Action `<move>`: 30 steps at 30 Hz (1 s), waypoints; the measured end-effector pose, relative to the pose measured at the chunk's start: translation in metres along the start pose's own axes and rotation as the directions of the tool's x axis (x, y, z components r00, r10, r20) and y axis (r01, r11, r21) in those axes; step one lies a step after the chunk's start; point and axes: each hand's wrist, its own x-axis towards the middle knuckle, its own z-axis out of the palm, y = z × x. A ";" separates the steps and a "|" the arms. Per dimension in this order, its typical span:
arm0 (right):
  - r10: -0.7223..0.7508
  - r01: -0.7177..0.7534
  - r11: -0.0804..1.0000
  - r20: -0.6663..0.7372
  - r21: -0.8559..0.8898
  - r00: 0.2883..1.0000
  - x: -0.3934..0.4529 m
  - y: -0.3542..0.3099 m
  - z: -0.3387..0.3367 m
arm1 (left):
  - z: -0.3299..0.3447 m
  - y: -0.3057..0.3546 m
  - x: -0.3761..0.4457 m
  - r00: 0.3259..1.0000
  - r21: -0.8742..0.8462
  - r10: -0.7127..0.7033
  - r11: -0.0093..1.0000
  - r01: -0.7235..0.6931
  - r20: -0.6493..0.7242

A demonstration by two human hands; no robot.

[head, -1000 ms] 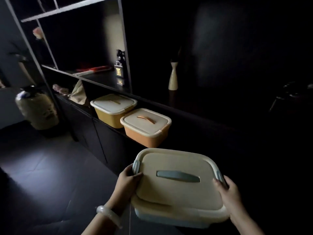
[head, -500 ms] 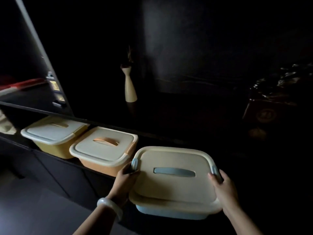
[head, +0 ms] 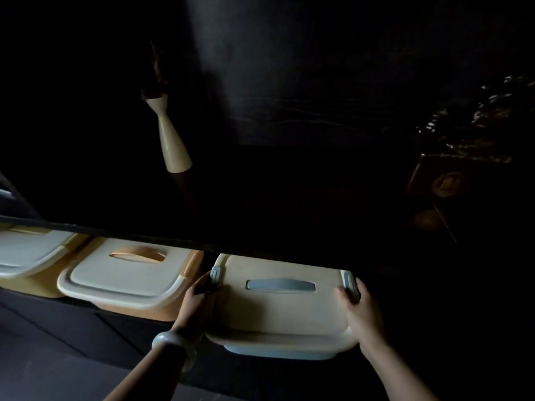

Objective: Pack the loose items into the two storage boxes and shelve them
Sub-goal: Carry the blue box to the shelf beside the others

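A dark shelf unit [head: 121, 235] fills the view, its upper board crossing from the left edge toward the middle and hiding the far ends of the boxes below it. The blue-based storage box [head: 278, 311], with a cream lid and a blue handle set into the top, sits part way into the lower shelf opening, its near edge jutting out toward the person. Just to its left stands an orange box [head: 127, 285] with a pale lid, the two almost touching, and beyond that a yellow box [head: 29, 256] at the frame's left edge. The left hand [head: 197, 299] grips the blue box's left side by the clip, a pale bangle [head: 170, 341] on the wrist. The right hand [head: 359, 311] clasps the right side, thumb on the lid. A cream vase [head: 173, 146] stands on the upper board.
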 end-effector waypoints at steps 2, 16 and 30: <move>0.002 -0.002 1.000 -0.007 -0.008 1.000 -0.003 -0.003 0.003 | -0.003 -0.004 0.007 1.000 0.022 0.017 1.000 -0.017 0.005; -0.072 0.061 0.993 -0.104 -0.101 0.992 -0.003 -0.015 0.023 | -0.001 -0.065 -0.039 0.994 0.069 -0.008 0.998 0.016 -0.113; -0.083 0.072 0.993 -0.124 -0.089 0.989 -0.008 -0.019 0.038 | 0.026 -0.066 -0.043 0.979 -0.049 0.097 0.993 -0.107 -0.180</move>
